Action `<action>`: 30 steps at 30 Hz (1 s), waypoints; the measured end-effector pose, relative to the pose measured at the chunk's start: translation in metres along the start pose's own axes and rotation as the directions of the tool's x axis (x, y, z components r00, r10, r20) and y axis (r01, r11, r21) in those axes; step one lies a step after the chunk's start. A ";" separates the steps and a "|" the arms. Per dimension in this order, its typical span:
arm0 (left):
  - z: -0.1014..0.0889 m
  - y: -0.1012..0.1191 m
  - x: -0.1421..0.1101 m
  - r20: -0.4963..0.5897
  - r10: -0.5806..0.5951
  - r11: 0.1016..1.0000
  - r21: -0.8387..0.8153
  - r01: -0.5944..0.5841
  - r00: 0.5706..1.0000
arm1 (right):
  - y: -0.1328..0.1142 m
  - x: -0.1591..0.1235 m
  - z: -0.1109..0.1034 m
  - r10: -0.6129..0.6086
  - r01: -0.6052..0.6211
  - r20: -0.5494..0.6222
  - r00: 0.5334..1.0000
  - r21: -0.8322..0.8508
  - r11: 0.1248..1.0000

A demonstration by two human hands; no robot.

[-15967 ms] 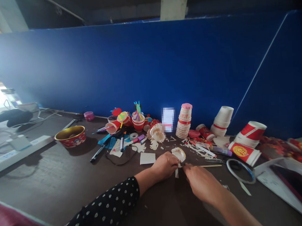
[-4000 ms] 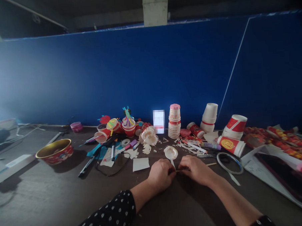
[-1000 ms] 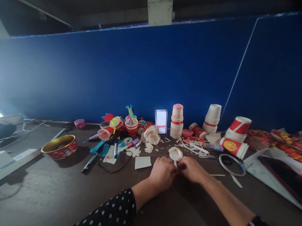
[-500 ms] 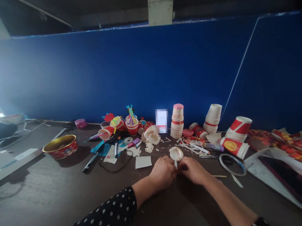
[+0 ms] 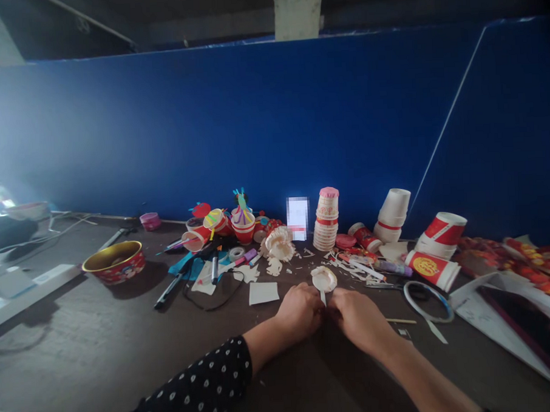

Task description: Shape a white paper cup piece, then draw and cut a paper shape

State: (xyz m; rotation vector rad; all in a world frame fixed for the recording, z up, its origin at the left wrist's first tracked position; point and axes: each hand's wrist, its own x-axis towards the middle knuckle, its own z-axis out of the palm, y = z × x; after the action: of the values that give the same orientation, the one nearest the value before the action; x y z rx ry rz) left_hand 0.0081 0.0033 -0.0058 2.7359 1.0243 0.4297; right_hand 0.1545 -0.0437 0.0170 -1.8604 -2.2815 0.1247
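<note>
**Craft clutter spreads along worktop beneath blue partition**

A stack of red-banded paper cups [image 5: 325, 222] stands near a decorated paper-cup craft [image 5: 244, 229] on a dark worktop [image 5: 103, 341], with paper scraps [image 5: 350, 267] strewn nearby. A gold-lined red bowl [image 5: 114, 263] sits at left; a black marker [image 5: 168, 291] and a roll of tape [image 5: 236, 253] lie farther along, below a blue partition [image 5: 253, 128].

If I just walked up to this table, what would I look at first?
The huge blue wall behind the table grabs your eye first. Then come the left hand and right hand at the front, meeting just below a frilly white paper cup piece. Farther back, to the left of a tall stack of paper cups, bright decorated paper cups crowd together.
</note>
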 end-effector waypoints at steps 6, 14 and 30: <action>-0.003 0.001 0.001 0.009 -0.003 1.000 -0.026 0.004 1.000 | 0.003 0.002 0.000 -0.002 0.002 0.027 1.000 -0.026 1.000; 0.005 0.000 -0.002 -0.060 -0.060 0.998 0.007 0.061 0.996 | 0.002 0.003 0.000 -0.107 0.111 0.042 0.993 -0.087 0.990; 0.000 -0.008 -0.002 -0.051 -0.040 0.991 -0.128 0.033 0.998 | 0.004 0.005 0.002 -0.111 0.113 0.025 0.994 -0.102 0.988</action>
State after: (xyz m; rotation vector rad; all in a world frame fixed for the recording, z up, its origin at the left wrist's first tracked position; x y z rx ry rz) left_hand 0.0018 0.0074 -0.0088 2.6026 1.0207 0.5456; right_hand 0.1566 -0.0378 0.0145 -1.7800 -2.4426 0.0078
